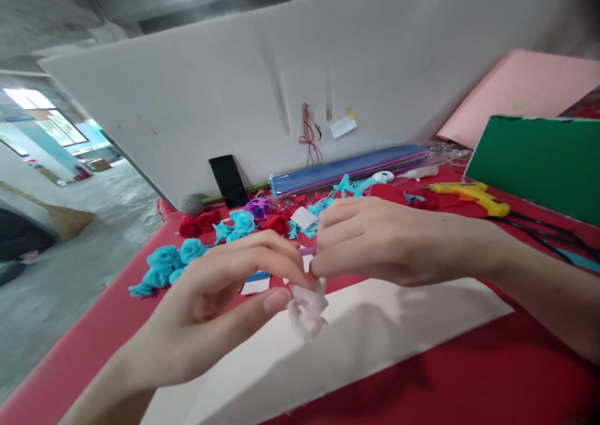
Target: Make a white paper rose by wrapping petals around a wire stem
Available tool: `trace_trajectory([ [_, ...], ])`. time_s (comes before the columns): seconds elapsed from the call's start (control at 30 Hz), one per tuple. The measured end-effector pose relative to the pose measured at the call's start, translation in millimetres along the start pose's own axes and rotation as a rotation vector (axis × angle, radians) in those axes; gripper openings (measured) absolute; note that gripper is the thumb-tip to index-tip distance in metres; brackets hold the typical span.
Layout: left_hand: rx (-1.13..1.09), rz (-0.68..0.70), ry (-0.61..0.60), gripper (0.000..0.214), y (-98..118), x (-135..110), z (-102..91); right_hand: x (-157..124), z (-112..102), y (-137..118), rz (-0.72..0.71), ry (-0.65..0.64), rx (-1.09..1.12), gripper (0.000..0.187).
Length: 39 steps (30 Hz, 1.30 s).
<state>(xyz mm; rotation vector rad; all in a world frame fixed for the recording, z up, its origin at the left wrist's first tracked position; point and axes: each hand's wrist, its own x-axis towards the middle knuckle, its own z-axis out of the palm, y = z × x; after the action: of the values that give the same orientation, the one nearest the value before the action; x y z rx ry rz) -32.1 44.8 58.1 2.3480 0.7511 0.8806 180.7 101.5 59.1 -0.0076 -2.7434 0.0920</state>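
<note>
Between my two hands is a small white crepe-paper flower [307, 312], its ruffled side facing me. My left hand [215, 294] pinches it at the left with thumb and fingers. The fingers of my right hand [375, 240] are curled together at the flower's upper base; their tips are partly hidden. Beneath the hands a long white paper sheet [375, 331] lies on the red tabletop [445, 381]. Several blue paper roses [164, 262] lie beyond my left hand, near red roses [199, 224] and a purple one [259, 207].
A black phone [229, 181] leans against the white board [187, 100] behind the table. At the right are a yellow glue gun [473, 194] with a black cord and a green board [539, 169]. Blue paper scraps [351, 186] and a long blue package [347, 169] lie at the back.
</note>
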Motion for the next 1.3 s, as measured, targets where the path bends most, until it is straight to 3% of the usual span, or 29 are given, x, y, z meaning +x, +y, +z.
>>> trace_trajectory([
  [0.33,-0.408,-0.118,0.055,0.011,-10,0,10.2,0,9,9,0.039,0.002,0.390,0.020],
  [0.5,-0.511,-0.188,0.156,0.010,-3,-1,15.5,-1,10,11,0.058,0.064,0.492,0.017],
  [0.83,-0.634,-0.311,0.229,0.008,9,-3,20.2,-3,5,10,0.075,0.066,0.568,0.015],
  [1.03,-0.606,-0.340,0.066,0.014,11,-5,18.0,-5,-1,7,0.140,-0.016,0.619,0.016],
  [1.3,-0.435,-0.351,0.027,0.018,9,-3,17.9,-7,-4,5,0.173,-0.099,0.641,0.018],
])
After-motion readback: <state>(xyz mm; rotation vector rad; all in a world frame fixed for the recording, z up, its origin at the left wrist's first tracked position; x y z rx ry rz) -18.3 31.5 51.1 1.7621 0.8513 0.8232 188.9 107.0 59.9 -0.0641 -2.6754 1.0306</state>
